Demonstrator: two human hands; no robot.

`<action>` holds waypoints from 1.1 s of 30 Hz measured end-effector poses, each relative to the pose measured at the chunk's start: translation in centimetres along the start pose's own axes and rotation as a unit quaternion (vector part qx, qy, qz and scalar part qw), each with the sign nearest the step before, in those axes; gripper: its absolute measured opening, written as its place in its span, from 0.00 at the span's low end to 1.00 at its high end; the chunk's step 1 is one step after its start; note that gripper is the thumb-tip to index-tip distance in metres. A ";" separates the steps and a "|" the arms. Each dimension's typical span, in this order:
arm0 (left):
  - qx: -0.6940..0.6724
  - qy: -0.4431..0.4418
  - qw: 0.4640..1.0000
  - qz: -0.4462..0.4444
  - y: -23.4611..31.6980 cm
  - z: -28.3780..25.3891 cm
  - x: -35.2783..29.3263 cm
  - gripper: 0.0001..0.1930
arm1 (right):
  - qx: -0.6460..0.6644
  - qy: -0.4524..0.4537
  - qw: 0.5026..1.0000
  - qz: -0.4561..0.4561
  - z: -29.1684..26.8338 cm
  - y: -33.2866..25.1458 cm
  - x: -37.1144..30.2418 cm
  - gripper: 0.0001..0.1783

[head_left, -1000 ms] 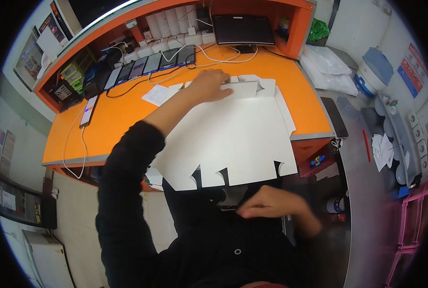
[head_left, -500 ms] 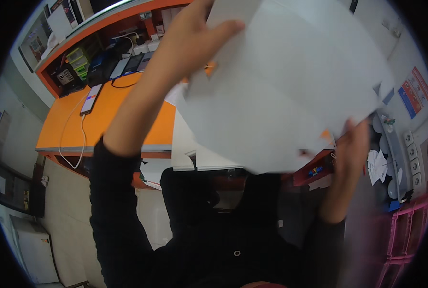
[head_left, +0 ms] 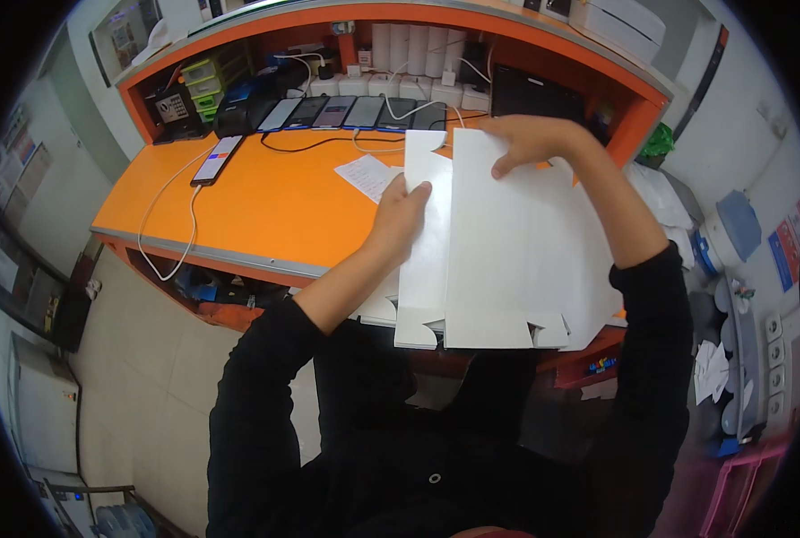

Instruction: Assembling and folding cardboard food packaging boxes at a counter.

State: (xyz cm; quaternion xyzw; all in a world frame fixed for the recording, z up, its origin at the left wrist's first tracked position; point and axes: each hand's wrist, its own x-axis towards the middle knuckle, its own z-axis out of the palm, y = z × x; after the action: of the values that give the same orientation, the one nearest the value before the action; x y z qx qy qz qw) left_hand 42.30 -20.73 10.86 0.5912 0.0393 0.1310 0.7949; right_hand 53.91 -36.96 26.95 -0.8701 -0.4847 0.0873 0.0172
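Observation:
A white die-cut card sheet point(head_left: 498, 242) with notched flaps lies over the near edge of the orange desk. Along its left side runs a narrow white card panel point(head_left: 425, 269); whether the two are one piece I cannot tell. My left hand point(head_left: 398, 215) grips the narrow panel's left edge, thumb on top and fingers hidden beneath. At the far edge of the wider sheet, my right hand point(head_left: 536, 148) is closed with its thumb on the upper face. More white card shows underneath on the right.
Several phones point(head_left: 364, 113) line the back of the orange desk point(head_left: 238, 211), with cables among them. One charging phone point(head_left: 217, 161) lies at the left, its white cable hanging over the front edge. A written paper slip point(head_left: 366, 177) is beside the card.
The white card has come down from close in front of me to the desk. My left hand has shifted to the left edge, and my right hand from the lower right to the far edge.

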 end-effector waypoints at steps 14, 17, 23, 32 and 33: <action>0.725 -0.123 0.650 0.192 -1.8 -3.2 -0.5 0.28 | -0.163 0.227 0.959 0.046 17.2 -3.7 -4.5 0.18; 0.754 -0.074 0.586 0.285 -2.4 -3.1 0.2 0.26 | -0.083 0.253 0.963 0.029 18.5 -3.7 -6.4 0.21; 0.734 -0.168 0.626 0.204 1.3 -0.6 7.4 0.15 | -0.037 0.229 0.972 0.034 18.3 -3.9 -6.7 0.23; 0.541 -0.154 0.752 0.343 -0.2 -2.4 -2.9 0.17 | -0.048 0.262 0.963 0.039 18.8 -4.1 -6.9 0.22; 0.524 -0.137 0.777 0.322 -0.1 -2.2 -3.6 0.19 | -0.053 0.272 0.960 0.034 18.9 -4.1 -6.9 0.21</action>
State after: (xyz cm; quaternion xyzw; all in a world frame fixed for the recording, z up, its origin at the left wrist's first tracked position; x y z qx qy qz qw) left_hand 38.41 -19.63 9.82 0.9061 -0.1998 0.2561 0.2712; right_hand 43.70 -41.68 9.77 -0.8767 -0.4359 -0.1775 0.0995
